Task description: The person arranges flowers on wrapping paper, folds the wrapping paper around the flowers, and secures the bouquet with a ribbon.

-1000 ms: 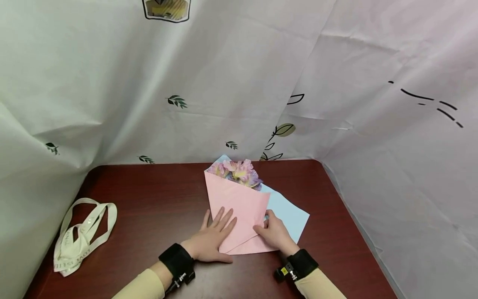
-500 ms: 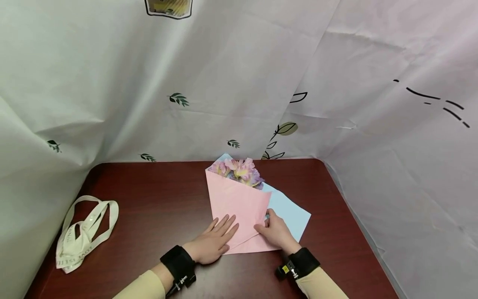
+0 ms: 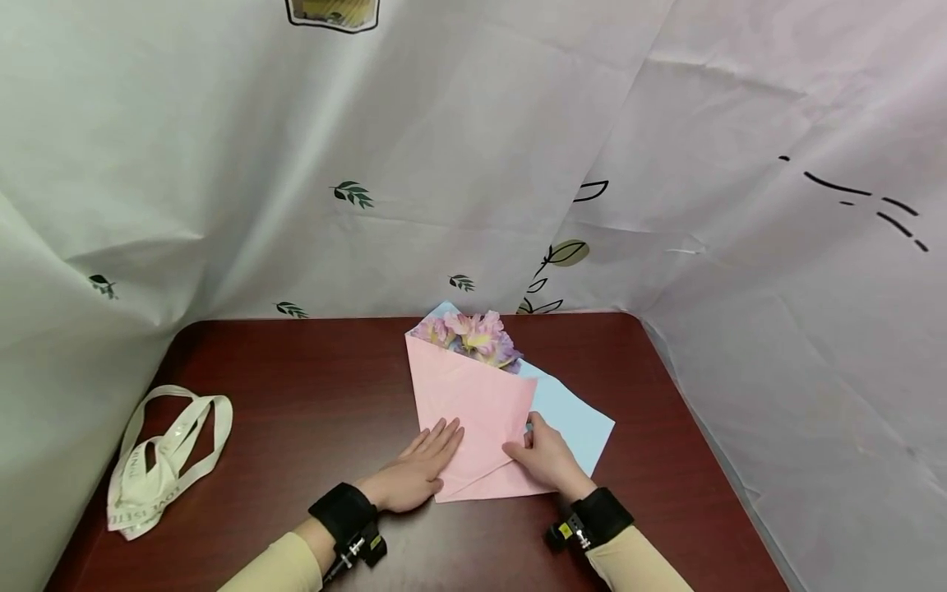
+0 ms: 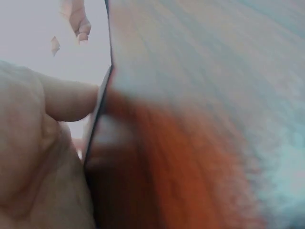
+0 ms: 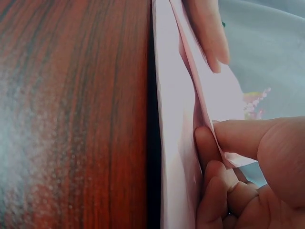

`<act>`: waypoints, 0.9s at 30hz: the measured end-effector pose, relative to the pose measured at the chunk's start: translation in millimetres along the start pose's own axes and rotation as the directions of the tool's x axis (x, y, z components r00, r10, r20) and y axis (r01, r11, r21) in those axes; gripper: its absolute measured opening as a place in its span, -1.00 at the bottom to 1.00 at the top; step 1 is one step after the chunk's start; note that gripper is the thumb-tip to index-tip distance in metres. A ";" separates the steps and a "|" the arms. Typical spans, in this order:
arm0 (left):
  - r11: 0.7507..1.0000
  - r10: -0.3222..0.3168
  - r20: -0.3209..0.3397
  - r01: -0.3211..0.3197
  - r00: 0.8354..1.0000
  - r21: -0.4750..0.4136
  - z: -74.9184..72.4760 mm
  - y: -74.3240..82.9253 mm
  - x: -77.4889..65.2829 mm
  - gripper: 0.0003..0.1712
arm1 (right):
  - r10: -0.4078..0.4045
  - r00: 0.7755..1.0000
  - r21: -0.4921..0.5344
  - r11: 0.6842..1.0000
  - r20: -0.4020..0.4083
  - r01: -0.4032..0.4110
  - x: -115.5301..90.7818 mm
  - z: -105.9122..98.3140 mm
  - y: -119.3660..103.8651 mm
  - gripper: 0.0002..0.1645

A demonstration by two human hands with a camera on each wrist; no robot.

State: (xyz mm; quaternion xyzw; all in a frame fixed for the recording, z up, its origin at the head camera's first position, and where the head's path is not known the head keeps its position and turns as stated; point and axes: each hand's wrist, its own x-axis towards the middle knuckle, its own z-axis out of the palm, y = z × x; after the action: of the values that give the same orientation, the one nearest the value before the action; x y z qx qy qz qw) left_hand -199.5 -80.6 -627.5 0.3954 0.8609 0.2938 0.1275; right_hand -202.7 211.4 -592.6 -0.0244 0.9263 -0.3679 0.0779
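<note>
Nearest: my left hand (image 3: 414, 473), fingers straight, rests on lower left of pink-and-pale-blue paper wrap (image 3: 573, 419), lying on reddish-brown wood-grain counter (image 3: 318, 395). My right hand (image 3: 549, 458) pinches right edge of folded pink paper flap (image 3: 473, 386). Paper looks light, thin, easily creased; edge grip seems best. Farther: ruffled pink-purple flowers (image 3: 479, 335) poking from wrap's top, petals probably soft, fragile. Beyond: whitish leaf-printed cloth backdrop (image 3: 473, 148).

Near the left edge of the glossy, dark reddish-brown tabletop (image 3: 318, 395) lies a rumpled white fabric band (image 3: 139, 489), looped and printed with lettering (image 3: 136, 516). A pale, creased sheet (image 3: 459, 131) (green leaf sprigs (image 3: 353, 194) dot it, with black dashes (image 3: 837, 184) farther right) hangs behind.
</note>
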 end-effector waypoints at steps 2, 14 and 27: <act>1.000 -0.018 0.010 0.018 1.000 0.023 -0.9 1.2 1.1 -0.01 | 0.003 1.000 0.005 1.000 0.002 -0.003 0.4 0.1 -0.7 -0.45; 0.974 -0.049 0.082 0.030 0.995 0.223 -7.7 9.8 7.0 -0.10 | 0.010 1.000 0.019 1.000 0.001 -0.010 0.7 1.0 -0.2 -0.45; 0.864 0.084 0.037 -0.091 0.996 0.495 -18.1 17.7 15.5 -0.14 | -0.003 1.000 0.001 1.000 -0.012 0.003 0.9 2.7 -0.1 -0.43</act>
State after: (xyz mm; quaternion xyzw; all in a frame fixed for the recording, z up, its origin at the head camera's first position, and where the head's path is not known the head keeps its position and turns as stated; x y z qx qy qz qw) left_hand -207.1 -67.1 -602.2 0.4554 0.8878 0.0654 0.0143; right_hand -203.2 209.5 -594.6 -0.0236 0.9266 -0.3684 0.0718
